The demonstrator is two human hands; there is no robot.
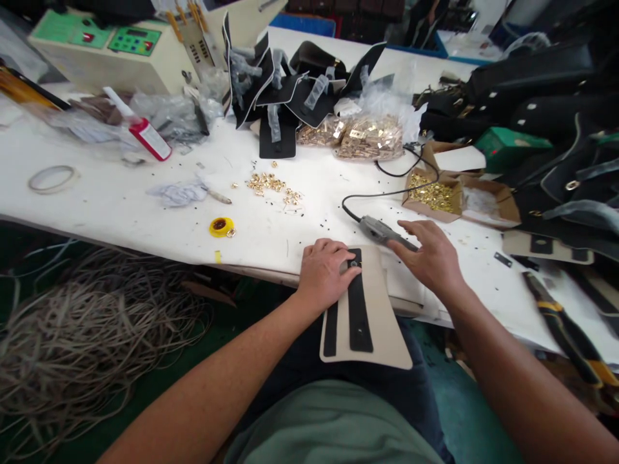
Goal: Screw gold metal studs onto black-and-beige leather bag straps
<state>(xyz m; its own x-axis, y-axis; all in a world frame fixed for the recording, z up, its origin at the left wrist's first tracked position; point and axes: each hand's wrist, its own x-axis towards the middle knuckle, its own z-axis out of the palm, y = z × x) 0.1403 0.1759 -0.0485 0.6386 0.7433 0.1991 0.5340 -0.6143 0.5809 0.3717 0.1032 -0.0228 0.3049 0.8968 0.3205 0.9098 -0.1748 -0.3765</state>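
My left hand (325, 272) grips the upper left part of a beige panel (382, 322) with black strips on it. Its thumb lies by a small round metal fitting at the top of the middle black strip (358, 316). The panel hangs over the table's front edge, above my lap. My right hand (431, 256) is at the near end of a grey corded handheld tool (380, 230) lying on the table. Thumb and fingers are spread on either side of that end; whether they touch it is unclear.
Gold fittings (271, 183) lie loose mid-table, near a yellow pot (221, 226). A red bottle (149, 138) lies left. Cardboard boxes (438, 193) of small parts and black-yellow pliers (563, 319) are right. Black pieces (278, 135) and bagged gold hardware (372, 136) are behind.
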